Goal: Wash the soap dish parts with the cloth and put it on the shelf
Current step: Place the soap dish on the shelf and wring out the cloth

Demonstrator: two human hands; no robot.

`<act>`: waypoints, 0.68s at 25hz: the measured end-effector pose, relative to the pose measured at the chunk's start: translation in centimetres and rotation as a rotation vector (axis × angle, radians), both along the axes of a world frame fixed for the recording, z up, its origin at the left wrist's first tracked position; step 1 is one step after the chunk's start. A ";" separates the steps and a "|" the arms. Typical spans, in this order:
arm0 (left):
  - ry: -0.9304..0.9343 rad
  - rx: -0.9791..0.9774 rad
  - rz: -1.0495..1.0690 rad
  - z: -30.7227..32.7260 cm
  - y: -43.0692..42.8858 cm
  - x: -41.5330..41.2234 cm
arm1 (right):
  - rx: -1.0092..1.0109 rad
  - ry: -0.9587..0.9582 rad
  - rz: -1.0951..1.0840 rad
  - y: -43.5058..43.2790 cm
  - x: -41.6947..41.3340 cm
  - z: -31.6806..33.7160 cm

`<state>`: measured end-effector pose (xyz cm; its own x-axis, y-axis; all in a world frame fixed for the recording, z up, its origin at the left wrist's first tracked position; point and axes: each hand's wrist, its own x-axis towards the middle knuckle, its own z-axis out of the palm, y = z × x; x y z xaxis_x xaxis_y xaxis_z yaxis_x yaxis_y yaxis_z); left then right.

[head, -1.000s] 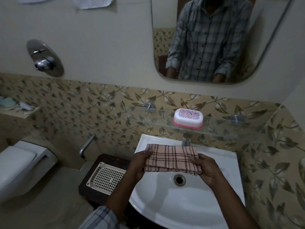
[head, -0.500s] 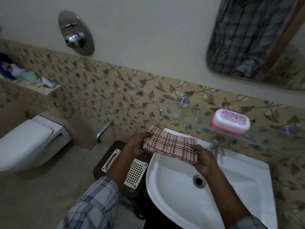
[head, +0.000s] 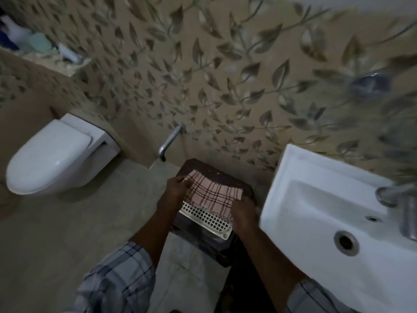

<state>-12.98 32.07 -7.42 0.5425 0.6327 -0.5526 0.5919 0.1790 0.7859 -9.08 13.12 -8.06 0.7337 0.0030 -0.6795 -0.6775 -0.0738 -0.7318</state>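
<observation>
Head view, dim light, edges blurred. Both hands are low over a dark surface (head: 225, 175) that stands between the toilet (head: 52, 159) and the sink (head: 316, 211), close to the leaf-patterned wall.

- Left hand (head: 178, 190): grip closed on the left edge of the pink checked cloth (head: 214, 195), fingers curled round the fabric.
- Right hand (head: 242, 214): grip closed on the cloth's near right corner, fingers folded over it.
- The cloth is stretched between the two hands and covers the far part of a white grid tray (head: 207, 219) that rests on the dark surface. Whether cloth and tray touch, I cannot tell.

The sink shows its drain (head: 345, 242); the tap (head: 392, 195) is smeared at the right edge. The toilet lid is down. A bent metal pipe (head: 169, 141) comes out of the wall just behind the surface. Checked sleeves (head: 117, 279) cover both upper forearms.
</observation>
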 end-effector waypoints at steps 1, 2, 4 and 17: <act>-0.002 0.033 -0.026 -2.8 1.2 -0.2 | -0.011 0.011 -0.010 0.8 0.0 -2.0; 0.011 0.065 -0.062 -5.2 2.4 -0.2 | -0.027 0.017 -0.023 1.6 0.1 -4.1; 0.016 0.115 -0.099 -11.7 5.1 0.5 | -0.069 0.001 -0.043 2.5 0.5 -6.0; 0.086 0.509 -0.538 -16.5 -0.6 0.6 | -0.471 -0.174 0.468 4.0 -1.0 -14.3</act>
